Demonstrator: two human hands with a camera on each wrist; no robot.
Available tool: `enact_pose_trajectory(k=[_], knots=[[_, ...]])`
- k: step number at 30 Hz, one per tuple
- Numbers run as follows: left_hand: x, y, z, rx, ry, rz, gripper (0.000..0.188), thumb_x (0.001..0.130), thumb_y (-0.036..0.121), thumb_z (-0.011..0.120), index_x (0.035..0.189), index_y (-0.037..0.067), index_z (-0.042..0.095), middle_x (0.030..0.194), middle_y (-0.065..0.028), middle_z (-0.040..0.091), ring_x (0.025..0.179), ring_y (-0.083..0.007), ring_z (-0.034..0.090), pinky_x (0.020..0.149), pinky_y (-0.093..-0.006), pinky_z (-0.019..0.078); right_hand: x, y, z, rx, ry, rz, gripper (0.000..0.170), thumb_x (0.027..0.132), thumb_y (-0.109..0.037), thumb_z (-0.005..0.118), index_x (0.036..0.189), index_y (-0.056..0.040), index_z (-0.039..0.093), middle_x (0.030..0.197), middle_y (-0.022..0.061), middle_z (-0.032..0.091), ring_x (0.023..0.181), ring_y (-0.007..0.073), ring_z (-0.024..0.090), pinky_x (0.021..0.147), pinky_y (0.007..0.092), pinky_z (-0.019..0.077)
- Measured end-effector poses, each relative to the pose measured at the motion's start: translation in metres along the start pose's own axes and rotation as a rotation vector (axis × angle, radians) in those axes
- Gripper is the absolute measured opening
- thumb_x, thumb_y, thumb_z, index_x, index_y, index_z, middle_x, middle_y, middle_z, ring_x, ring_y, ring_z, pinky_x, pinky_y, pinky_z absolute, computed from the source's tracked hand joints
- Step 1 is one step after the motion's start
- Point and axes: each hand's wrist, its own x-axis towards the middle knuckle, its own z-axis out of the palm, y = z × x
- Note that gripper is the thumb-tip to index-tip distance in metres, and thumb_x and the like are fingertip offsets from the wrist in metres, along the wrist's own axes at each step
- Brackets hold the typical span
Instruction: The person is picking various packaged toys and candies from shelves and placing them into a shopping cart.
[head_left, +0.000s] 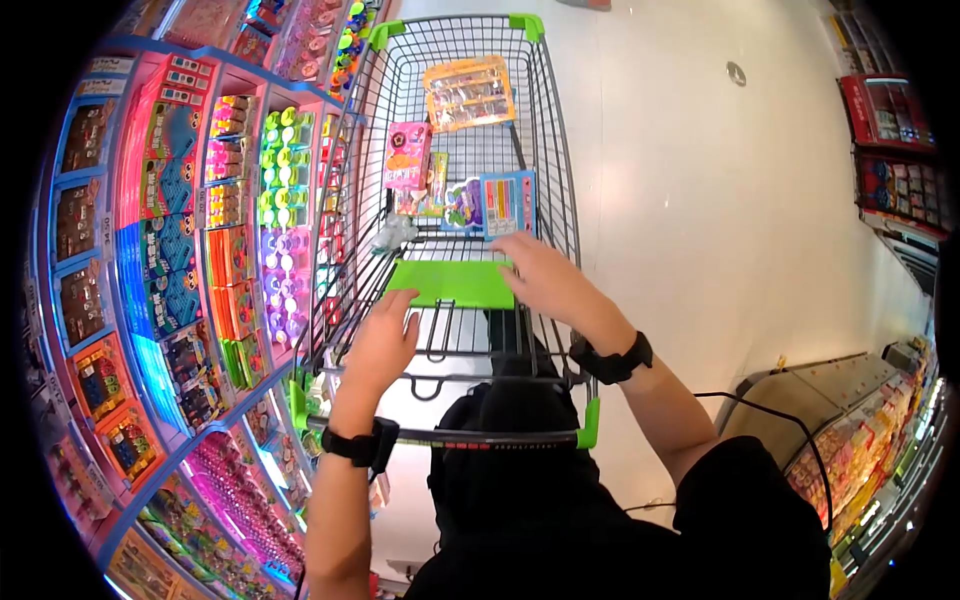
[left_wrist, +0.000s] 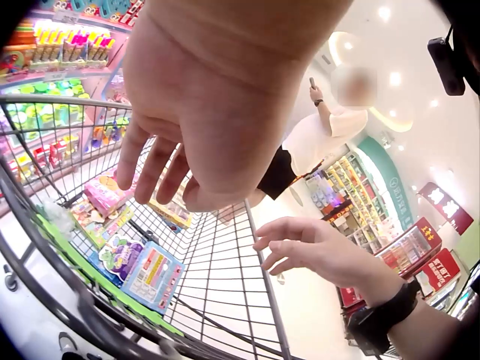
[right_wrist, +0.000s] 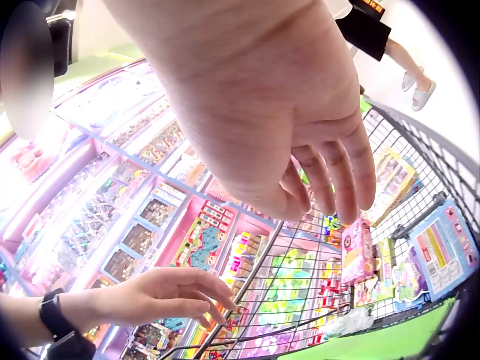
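A wire shopping cart (head_left: 560,150) with green corners stands in front of me. Over its near end, my left hand (head_left: 378,342) hovers with relaxed fingers and no object in it. My right hand (head_left: 548,283) is held above the right side, fingers loose, likewise holding nothing. Between the hands lies the cart's green panel (head_left: 450,285). Inside the basket are a blue box (head_left: 509,203), a purple-lettered package (head_left: 463,206), a pink box (head_left: 407,158), a yellow-green packet (head_left: 438,180), crumpled clear plastic (head_left: 395,234) and an orange windowed box (head_left: 468,94) farther in.
Shelves of colourful packaged goods (head_left: 170,210) run close along the cart's left side. Pale floor (head_left: 680,230) stretches to the right, with a display stand (head_left: 800,400) at lower right. In the left wrist view another person (left_wrist: 319,139) stands beyond the cart.
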Motion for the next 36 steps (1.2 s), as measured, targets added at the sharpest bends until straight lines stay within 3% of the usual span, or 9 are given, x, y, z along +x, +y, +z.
enact_pose_trajectory(k=[10,14,16,22,24,28,30,35,36], knots=[[0.081,-0.138,-0.051,0.28,0.147,-0.102,0.043,0.083,0.0,0.054,0.126,-0.002,0.05,0.12,-0.0259,0.055,0.11,-0.0445,0.054,0.096,-0.0485,0.0455,0.125,0.013,0.016,-0.038,-0.016,-0.028,0.028,0.093,-0.016,0.06,0.116,0.0006,0.058,0.109,0.0168,0.061,0.099,0.0308,0.062,0.088,0.0378,0.0495],[0.103,-0.166,-0.042,0.285,0.201,-0.187,0.057,0.08,-0.003,0.055,0.135,-0.003,0.04,0.127,-0.0271,0.05,0.117,-0.0449,0.049,0.101,-0.049,0.0414,0.158,0.063,0.045,-0.09,-0.004,0.065,0.043,0.085,-0.013,0.063,0.124,0.0005,0.05,0.115,0.0232,0.056,0.105,0.0403,0.058,0.088,0.0463,0.0505],[0.112,-0.189,-0.025,0.229,0.317,-0.129,0.056,0.084,0.003,0.057,0.136,-0.002,0.037,0.128,-0.0302,0.05,0.114,-0.0472,0.052,0.097,-0.0505,0.0439,0.179,0.097,0.06,-0.126,0.056,0.158,0.053,0.081,-0.014,0.067,0.128,-0.0006,0.047,0.121,0.0251,0.051,0.111,0.0422,0.055,0.092,0.0491,0.0492],[0.127,-0.194,-0.019,0.02,0.218,-0.331,0.05,0.086,0.013,0.061,0.127,-0.001,0.038,0.098,-0.0278,0.063,0.092,-0.0486,0.061,0.078,-0.0532,0.0481,0.253,0.211,0.061,-0.125,0.305,0.456,0.071,0.077,-0.024,0.076,0.132,0.003,0.042,0.122,0.0294,0.049,0.116,0.0448,0.049,0.1,0.0509,0.0422],[0.127,-0.196,-0.013,0.053,0.269,-0.323,0.048,0.086,0.014,0.06,0.126,-0.001,0.039,0.096,-0.0271,0.063,0.089,-0.0486,0.061,0.074,-0.0534,0.0484,0.275,0.24,0.053,-0.296,0.352,0.407,0.076,0.078,-0.03,0.078,0.132,0.0061,0.039,0.122,0.0329,0.048,0.115,0.045,0.049,0.1,0.0512,0.0414],[0.126,-0.194,-0.012,0.101,0.285,-0.357,0.048,0.086,0.016,0.061,0.125,-0.001,0.04,0.098,-0.0261,0.063,0.087,-0.0479,0.062,0.074,-0.0534,0.049,0.325,0.293,0.05,-0.037,0.539,0.732,0.097,0.072,-0.049,0.079,0.133,0.0109,0.035,0.121,0.034,0.053,0.114,0.047,0.055,0.096,0.0475,0.0476],[0.127,-0.194,-0.012,0.085,0.289,-0.348,0.05,0.086,0.017,0.062,0.127,-0.001,0.04,0.098,-0.0245,0.063,0.085,-0.0465,0.063,0.072,-0.0523,0.0496,0.341,0.328,0.057,0.187,0.538,0.766,0.095,0.074,-0.048,0.078,0.134,0.0106,0.033,0.121,0.0368,0.054,0.109,0.045,0.059,0.093,0.0433,0.0502],[0.129,-0.192,-0.016,0.07,0.278,-0.369,0.053,0.085,0.017,0.063,0.128,-0.004,0.041,0.096,-0.0227,0.065,0.068,-0.039,0.064,0.063,-0.0482,0.0505,0.332,0.332,0.072,0.296,0.771,0.682,0.048,0.074,-0.031,0.081,0.101,0.0047,0.064,0.093,0.02,0.07,0.086,0.0331,0.069,0.078,0.0411,0.0527],[0.13,-0.19,-0.017,0.08,0.306,-0.348,0.054,0.085,0.017,0.064,0.128,-0.004,0.041,0.096,-0.023,0.065,0.068,-0.0391,0.064,0.062,-0.0481,0.0504,0.328,0.323,0.072,0.239,0.809,0.713,0.047,0.074,-0.028,0.081,0.103,0.0038,0.062,0.092,0.02,0.07,0.084,0.0313,0.069,0.078,0.0402,0.0531]])
